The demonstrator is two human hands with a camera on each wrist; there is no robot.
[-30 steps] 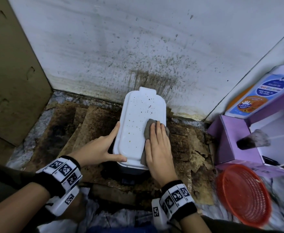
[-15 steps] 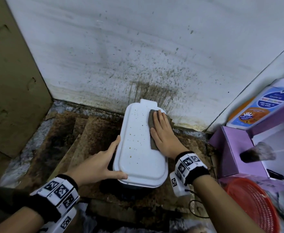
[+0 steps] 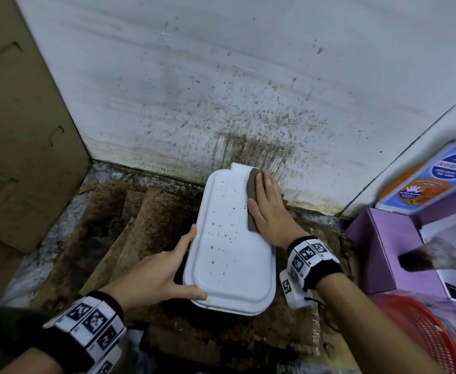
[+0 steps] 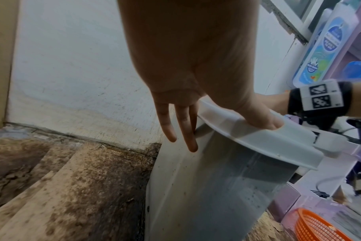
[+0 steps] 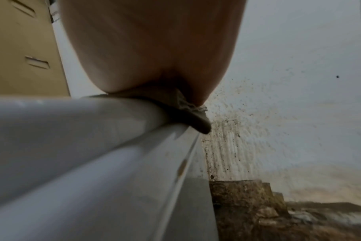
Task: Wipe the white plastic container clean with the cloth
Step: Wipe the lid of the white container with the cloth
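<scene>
The white plastic container (image 3: 229, 238) stands on soiled cardboard by the wall, its lid dotted with brown specks. My right hand (image 3: 261, 195) lies flat on the grey cloth (image 3: 253, 195), pressing it onto the lid's far right edge near the tab. In the right wrist view the cloth (image 5: 188, 114) hangs over the container's rim (image 5: 93, 146) under my palm. My left hand (image 3: 194, 263) steadies the near left corner, thumb on top of the lid. Its fingers (image 4: 183, 130) lie straight against the container's side wall (image 4: 196, 187).
A spattered white wall (image 3: 248, 117) rises right behind the container. A cardboard panel (image 3: 19, 130) closes off the left. On the right are a purple box (image 3: 377, 244), a brush (image 3: 429, 255), a soap bottle (image 3: 431, 179) and a red basket (image 3: 423, 333).
My right hand has slid the cloth along the lid's right side, from the near end to the far corner. The left hand has kept its hold on the near left corner.
</scene>
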